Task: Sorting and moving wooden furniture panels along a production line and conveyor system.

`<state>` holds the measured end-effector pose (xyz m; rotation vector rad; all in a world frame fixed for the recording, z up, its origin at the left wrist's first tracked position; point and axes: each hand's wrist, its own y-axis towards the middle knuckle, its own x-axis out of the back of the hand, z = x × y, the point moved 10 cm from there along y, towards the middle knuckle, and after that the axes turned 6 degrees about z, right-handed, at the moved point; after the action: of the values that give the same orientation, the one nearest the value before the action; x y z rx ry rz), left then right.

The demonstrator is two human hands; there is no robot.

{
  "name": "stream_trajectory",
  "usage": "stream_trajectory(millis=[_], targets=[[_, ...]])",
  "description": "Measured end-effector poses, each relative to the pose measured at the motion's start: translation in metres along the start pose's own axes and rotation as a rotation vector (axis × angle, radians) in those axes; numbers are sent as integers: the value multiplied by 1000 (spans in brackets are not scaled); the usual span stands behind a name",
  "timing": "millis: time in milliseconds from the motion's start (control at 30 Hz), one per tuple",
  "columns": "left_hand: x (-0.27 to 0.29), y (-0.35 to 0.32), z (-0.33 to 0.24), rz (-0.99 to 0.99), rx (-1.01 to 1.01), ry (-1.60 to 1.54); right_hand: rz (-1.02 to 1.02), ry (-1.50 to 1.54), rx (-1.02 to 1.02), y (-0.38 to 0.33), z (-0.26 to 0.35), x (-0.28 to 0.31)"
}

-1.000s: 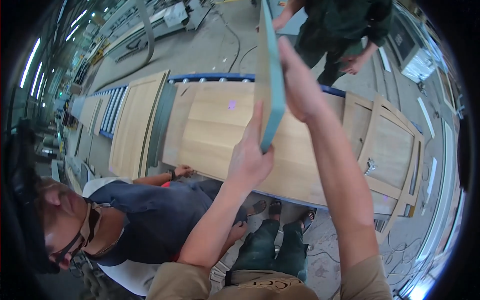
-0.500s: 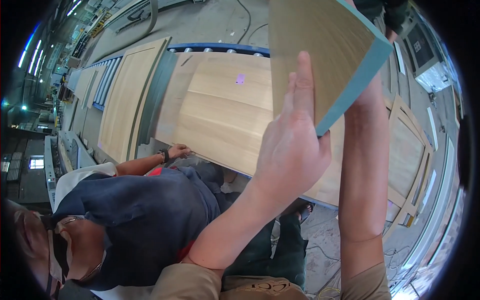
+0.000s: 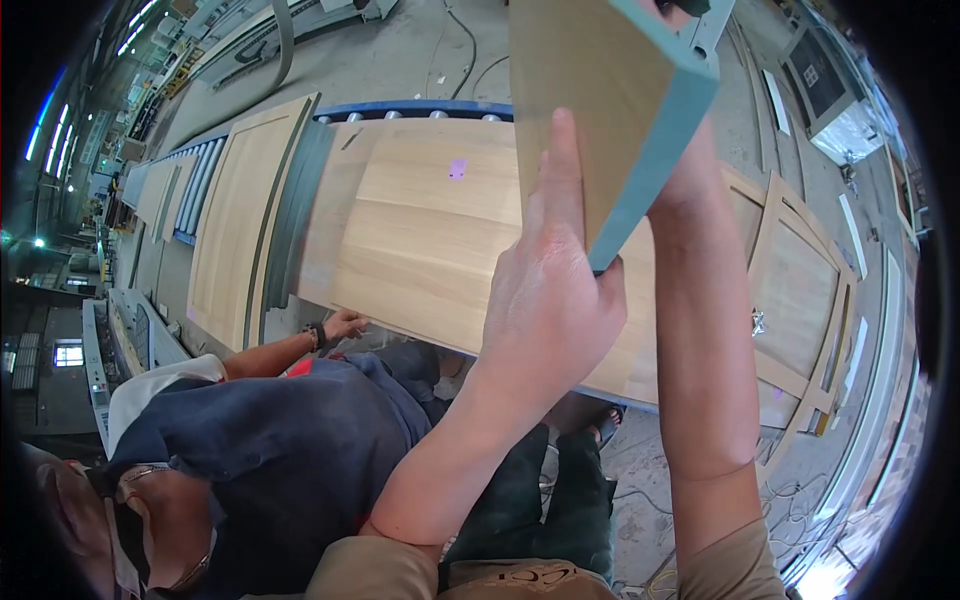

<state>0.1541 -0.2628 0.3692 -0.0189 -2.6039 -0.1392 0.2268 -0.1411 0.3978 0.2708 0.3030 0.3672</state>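
Grasping a tilted panel (image 3: 590,110) close to its lower corner, the person's left hand (image 3: 555,290) had its index finger stretched along the brown face and its thumb at the blue-green edge. The right hand (image 3: 692,172) was behind the panel, its fingers mostly hidden, so its grip could not be told. The panel was held up in the air, blocking from view part of the far edge of the roller conveyor (image 3: 398,110).

Across the middle of the conveyor lay a pale wooden board (image 3: 430,245) with a purple sticker (image 3: 457,169) near the far edge. Toward the conveyor's left end rested a framed door (image 3: 238,205); at its right end lay another framed piece (image 3: 795,270). A co-worker's hand (image 3: 345,325) was at the board's near left corner, beside the conveyor's near edge.
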Motion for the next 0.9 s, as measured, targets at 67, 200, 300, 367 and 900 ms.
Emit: stream_trajectory(millis=[67,200,300,367,900], targets=[[14,-3,-8,-90,-83,86,-3,21,-51,6,-5,-17],[-12,-10,15,-42,87,16,69,-315,15,-17,10,-11],[1,-33,32,-61,62,91,125,-73,-146,-47,14,-46],[-6,-51,47,-75,23,129,136,-200,-169,-88,-7,-37],[-17,-160,122,-145,50,-1,124,-801,-1036,-596,-56,127]])
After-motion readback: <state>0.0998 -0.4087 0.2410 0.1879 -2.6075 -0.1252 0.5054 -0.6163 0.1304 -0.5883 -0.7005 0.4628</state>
